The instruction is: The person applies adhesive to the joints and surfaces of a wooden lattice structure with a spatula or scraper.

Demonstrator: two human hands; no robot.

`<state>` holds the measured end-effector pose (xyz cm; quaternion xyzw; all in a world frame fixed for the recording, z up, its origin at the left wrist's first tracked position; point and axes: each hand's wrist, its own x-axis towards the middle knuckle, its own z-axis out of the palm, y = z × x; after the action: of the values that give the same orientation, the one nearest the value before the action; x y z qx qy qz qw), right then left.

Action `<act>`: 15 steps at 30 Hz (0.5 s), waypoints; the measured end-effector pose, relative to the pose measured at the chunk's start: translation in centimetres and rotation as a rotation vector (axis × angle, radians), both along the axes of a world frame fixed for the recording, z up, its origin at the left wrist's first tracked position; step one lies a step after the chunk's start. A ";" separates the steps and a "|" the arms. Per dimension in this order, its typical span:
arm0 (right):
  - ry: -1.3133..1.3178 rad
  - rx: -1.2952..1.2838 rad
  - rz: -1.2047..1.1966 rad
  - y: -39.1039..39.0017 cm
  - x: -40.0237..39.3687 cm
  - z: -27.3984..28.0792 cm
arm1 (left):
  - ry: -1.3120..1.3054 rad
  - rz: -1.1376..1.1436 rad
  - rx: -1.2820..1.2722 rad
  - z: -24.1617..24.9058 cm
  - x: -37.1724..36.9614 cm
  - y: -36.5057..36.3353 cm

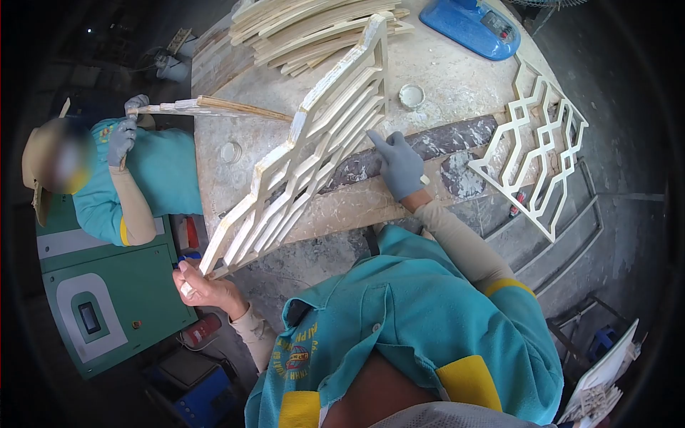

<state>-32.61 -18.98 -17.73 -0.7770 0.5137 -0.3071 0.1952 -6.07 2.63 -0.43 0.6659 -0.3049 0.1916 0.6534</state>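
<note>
My left hand [210,291], bare, is closed around the lower left corner of a pale wooden lattice panel [292,167]. The panel stands tilted over the table, its zigzag edge smeared with white. My right hand [401,165] wears a grey glove, its index finger reaching toward the panel's right side. The other fingers are curled, and the pale end of a handle [426,180] sticks out of the fist; the rest of that tool is hidden. A second lattice panel [539,146] lies at the table's right end. A small round cup [412,96] with white residue sits beyond my right hand.
Across the table's left end, a person [143,164] in gloves holds another white-edged wooden piece [207,107]. Curved wooden strips [307,32] are stacked at the back, near a blue device [471,28]. A green cabinet [114,299] stands at left, a metal frame [571,228] at right.
</note>
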 end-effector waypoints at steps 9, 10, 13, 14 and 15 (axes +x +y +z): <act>0.093 0.013 0.037 2.2 -1.6 -0.9 | 0.012 -0.018 -0.011 -0.1 1.1 -0.4; 0.098 0.010 0.036 1.7 -1.6 -0.6 | 0.009 -0.011 -0.018 -0.1 1.1 -0.6; 0.051 -0.014 -0.040 -0.1 -0.8 0.3 | 0.017 -0.020 -0.038 -0.2 1.3 -0.5; 0.096 0.013 -0.039 -0.6 -0.4 0.6 | 0.018 -0.020 -0.039 -0.1 1.1 -0.6; 0.140 0.038 -0.038 -0.9 0.1 0.9 | 0.014 -0.011 -0.038 0.0 0.9 -0.7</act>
<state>-32.52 -19.83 -16.86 -0.7829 0.5465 -0.2458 0.1674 -5.22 1.93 -0.47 0.6528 -0.3004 0.1890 0.6692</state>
